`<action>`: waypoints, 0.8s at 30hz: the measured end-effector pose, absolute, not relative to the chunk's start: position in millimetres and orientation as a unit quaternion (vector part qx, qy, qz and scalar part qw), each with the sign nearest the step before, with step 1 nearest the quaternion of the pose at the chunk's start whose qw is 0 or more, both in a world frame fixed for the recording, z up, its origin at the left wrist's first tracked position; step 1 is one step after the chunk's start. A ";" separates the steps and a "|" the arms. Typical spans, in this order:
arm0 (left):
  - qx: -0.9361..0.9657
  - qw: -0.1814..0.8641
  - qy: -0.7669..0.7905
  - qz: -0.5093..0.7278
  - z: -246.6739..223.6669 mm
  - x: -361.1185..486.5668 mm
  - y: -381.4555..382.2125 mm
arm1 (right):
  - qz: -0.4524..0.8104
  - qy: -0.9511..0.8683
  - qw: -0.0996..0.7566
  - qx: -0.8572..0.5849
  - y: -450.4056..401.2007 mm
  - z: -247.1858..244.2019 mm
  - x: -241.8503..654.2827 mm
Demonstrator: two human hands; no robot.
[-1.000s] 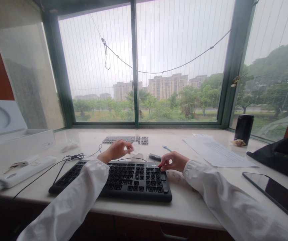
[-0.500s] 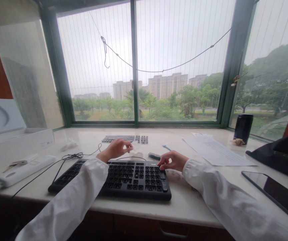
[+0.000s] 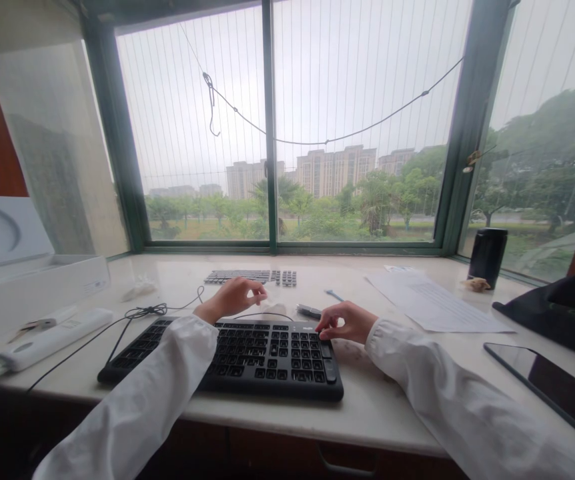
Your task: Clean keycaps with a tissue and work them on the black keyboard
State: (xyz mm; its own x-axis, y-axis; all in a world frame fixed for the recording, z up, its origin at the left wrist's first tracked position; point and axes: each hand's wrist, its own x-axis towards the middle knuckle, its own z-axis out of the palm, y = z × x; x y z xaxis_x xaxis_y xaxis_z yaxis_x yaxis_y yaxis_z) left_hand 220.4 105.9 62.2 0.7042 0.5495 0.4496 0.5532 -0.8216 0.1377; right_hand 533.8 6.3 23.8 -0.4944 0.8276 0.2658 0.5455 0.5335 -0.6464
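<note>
A black keyboard (image 3: 280,390) lies at the desk's front edge, its keycaps off and the sockets bare. Over its upper right corner, my right hand (image 3: 347,321) has thumb and forefinger brought together, fingertips at the top of the number pad; whatever is between them is too small to name. My left hand (image 3: 231,297) hovers just beyond the keyboard's back edge, fingers curled in towards the thumb. Something whitish shows by its fingertips, too faint to identify. Behind that hand, loose keycaps (image 3: 287,278) are laid out in rows. A small dark tool (image 3: 309,311) lies beside my right hand.
A blue stick (image 3: 334,295) and printed sheets (image 3: 422,300) lie further right, with a black can-shaped container (image 3: 487,259), a phone (image 3: 552,387) and black cloth (image 3: 562,313). On the left are a power strip (image 3: 57,339), a tangled cable (image 3: 145,310) and a white box (image 3: 82,277).
</note>
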 end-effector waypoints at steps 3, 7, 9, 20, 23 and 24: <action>-0.924 0.004 -0.293 -0.244 62.5 219.9 106.3 | 0.248 -0.832 0.285 -0.406 5.7 24.1 534.0; -0.925 0.007 -0.296 -0.239 63.2 219.8 106.4 | 0.244 -0.837 0.287 -0.398 5.4 25.1 533.9; -0.925 0.008 -0.300 -0.233 63.6 219.9 106.1 | 0.238 -0.841 0.294 -0.388 5.9 25.3 534.0; -0.922 -0.003 -0.307 -0.237 65.2 219.0 103.7 | 0.230 -0.847 0.301 -0.374 8.4 25.1 534.9; -0.922 0.001 -0.306 -0.235 65.5 219.0 103.8 | 0.217 -0.851 0.306 -0.368 8.1 25.4 534.7; -0.923 0.002 -0.305 -0.233 65.5 219.1 103.8 | 0.214 -0.852 0.306 -0.367 8.0 25.5 534.7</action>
State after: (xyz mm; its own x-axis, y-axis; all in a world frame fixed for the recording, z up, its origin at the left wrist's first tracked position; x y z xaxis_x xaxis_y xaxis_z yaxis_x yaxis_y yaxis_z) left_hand 219.1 103.8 65.5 0.7045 0.5630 0.4321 0.5649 -0.8134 0.1387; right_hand 534.7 8.0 25.5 -0.5434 0.7560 0.3650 0.4939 0.6395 -0.5892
